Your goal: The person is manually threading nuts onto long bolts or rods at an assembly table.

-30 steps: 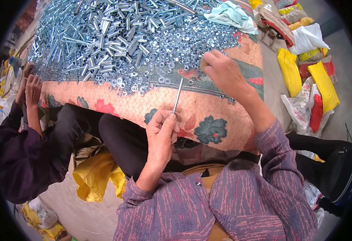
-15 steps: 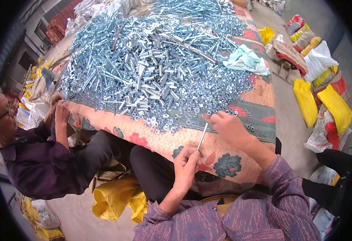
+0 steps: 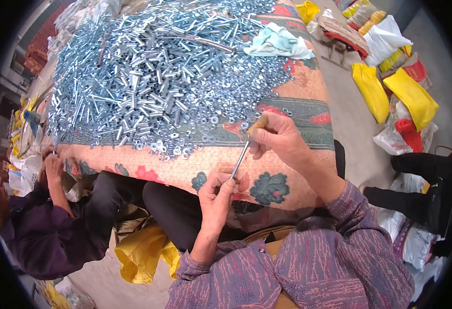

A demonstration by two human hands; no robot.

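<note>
My left hand [image 3: 216,198] is closed around the lower end of a slim, shiny metal rod [image 3: 240,160], which slants up and to the right above the table edge. At the rod's upper end, my right hand [image 3: 280,136] has its thumb and index finger pinched together, with the fingertips touching the tip. Anything small between those fingers is hidden. Just beyond my hands, small washers and nuts [image 3: 174,147] lie loose on the patterned tablecloth [image 3: 308,92]. Behind them rises a big heap of metal sleeves [image 3: 154,95] and long bolts [image 3: 81,92].
A pale blue cloth [image 3: 280,41] lies at the heap's right side. To the left, a co-worker's hands [image 3: 53,164] are at the table edge. Yellow sacks [image 3: 411,98] and white bags [image 3: 388,41] stand on the floor at right; a yellow bag [image 3: 143,255] lies below the table.
My right hand has come from beside the washers to the rod's upper end and now pinches there. The whole view has shifted, so the table sits further left and up.
</note>
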